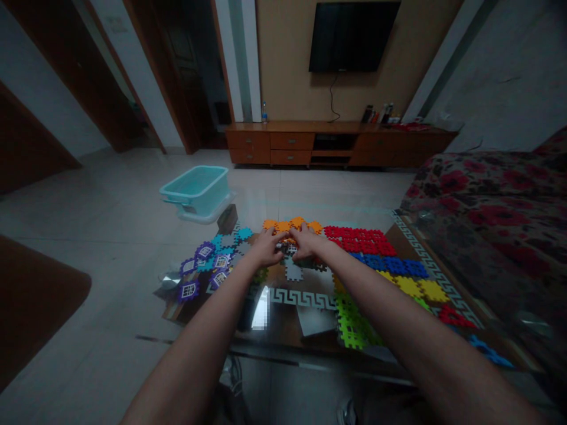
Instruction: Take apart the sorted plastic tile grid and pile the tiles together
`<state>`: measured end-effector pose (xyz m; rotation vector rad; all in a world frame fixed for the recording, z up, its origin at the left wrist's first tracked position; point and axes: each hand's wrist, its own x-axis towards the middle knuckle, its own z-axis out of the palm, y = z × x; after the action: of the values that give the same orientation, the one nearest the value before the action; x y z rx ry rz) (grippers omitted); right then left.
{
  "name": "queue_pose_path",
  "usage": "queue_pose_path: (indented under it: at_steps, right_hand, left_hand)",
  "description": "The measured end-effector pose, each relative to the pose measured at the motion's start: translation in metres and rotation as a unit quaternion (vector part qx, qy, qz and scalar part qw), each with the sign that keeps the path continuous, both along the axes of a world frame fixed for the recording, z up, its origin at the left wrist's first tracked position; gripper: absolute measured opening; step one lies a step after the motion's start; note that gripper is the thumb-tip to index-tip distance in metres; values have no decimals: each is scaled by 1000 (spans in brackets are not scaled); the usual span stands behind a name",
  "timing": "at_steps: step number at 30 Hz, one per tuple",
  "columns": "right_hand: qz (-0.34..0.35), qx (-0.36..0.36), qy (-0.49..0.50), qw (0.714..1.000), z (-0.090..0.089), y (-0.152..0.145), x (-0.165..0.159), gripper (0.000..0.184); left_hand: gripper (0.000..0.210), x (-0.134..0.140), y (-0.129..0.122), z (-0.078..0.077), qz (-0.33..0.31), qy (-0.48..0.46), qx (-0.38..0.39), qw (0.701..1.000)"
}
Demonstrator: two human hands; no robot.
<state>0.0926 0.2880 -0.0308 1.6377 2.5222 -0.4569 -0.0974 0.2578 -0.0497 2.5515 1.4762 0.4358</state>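
Note:
Above the middle of the glass-topped table, my left hand (267, 248) and my right hand (306, 242) face each other, thumbs toward me and fingers bent forward. Between them is a small cluster of interlocking plastic tiles (290, 248), orange and pale, which both hands seem to grip; the fingers partly cover it. Just below it lies a grey cross-shaped tile (293, 270). Beyond the fingertips runs a row of orange tiles (283, 226). Purple tiles with white windows (204, 251) and light blue tiles (243, 234) lie left of my left hand.
Red tiles (361, 241), blue tiles (390, 264), yellow tiles (410, 286) and green tiles (352, 321) are laid out on the right. A turquoise tub (208, 198) stands on the floor beyond the table. A flowered sofa (487, 189) borders the right side.

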Motion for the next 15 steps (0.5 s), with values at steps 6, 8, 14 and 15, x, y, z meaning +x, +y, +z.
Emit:
queue_pose_path:
  at_steps: [6, 8, 14, 15]
  right_hand:
    - [2, 7, 20, 1000, 0, -2, -12, 63]
    - [-10, 9, 27, 1000, 1, -4, -18, 59]
    - [-43, 21, 80, 996, 0, -8, -35, 52]
    - [-46, 23, 95, 994, 0, -8, -40, 49]
  left_hand:
    - [48, -35, 7, 19, 68, -75, 4, 995]
    - [48, -57, 10, 29, 121, -93, 15, 988]
    - [52, -128, 13, 43, 262, -50, 34, 963]
    - [54, -136, 12, 42, 284, -32, 18, 958]
